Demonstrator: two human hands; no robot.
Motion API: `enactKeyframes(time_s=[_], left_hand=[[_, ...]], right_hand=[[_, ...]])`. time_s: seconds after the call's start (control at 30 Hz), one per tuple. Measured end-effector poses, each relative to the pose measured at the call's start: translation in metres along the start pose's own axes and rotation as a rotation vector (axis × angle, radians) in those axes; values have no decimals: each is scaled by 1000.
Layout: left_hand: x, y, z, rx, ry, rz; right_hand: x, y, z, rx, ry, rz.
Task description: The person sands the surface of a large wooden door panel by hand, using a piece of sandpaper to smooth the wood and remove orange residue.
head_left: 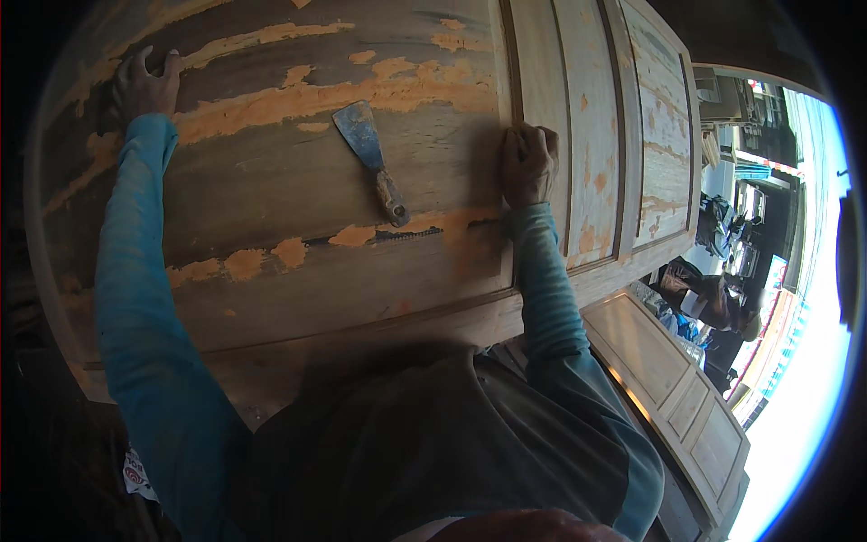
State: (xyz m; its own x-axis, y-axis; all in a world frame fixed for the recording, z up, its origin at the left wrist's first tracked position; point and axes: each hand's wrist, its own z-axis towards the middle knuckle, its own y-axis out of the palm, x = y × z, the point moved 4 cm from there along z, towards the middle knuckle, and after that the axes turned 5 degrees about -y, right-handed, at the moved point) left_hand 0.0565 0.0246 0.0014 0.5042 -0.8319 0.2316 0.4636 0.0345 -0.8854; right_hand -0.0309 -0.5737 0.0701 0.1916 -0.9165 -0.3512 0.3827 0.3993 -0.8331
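Note:
A large wooden panelled door [298, 194] lies before me, with uneven bands of orange filler [361, 95] across its wide panel. At the far left, my left hand [146, 86] rests on the wood, fingers apart and holding nothing. My right hand [530, 165] is closed against the raised moulding at the wide panel's right edge; whatever is inside its fingers is hidden. Between the hands lies a putty knife [372, 158] with a stained blade and a worn handle. Below it, a dark gap [411, 235] shows in the wood beside patches of filler.
Narrower panels [664, 135] continue to the door's right end. A second panelled door [673, 388] leans or lies at lower right. Beyond are dark bags [713, 226], stacked boards [713, 149] and a bright opening. A printed white packet [137, 474] is at lower left.

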Motion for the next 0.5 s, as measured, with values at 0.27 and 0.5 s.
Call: enactKeyframes(time_s=[0.27, 0.5], left_hand=[[4, -23, -8, -17, 71, -89], [7, -26, -4, -55, 34, -4]], right_hand=[[36, 168, 280, -45, -81, -126], [40, 180, 325, -134, -58, -108]])
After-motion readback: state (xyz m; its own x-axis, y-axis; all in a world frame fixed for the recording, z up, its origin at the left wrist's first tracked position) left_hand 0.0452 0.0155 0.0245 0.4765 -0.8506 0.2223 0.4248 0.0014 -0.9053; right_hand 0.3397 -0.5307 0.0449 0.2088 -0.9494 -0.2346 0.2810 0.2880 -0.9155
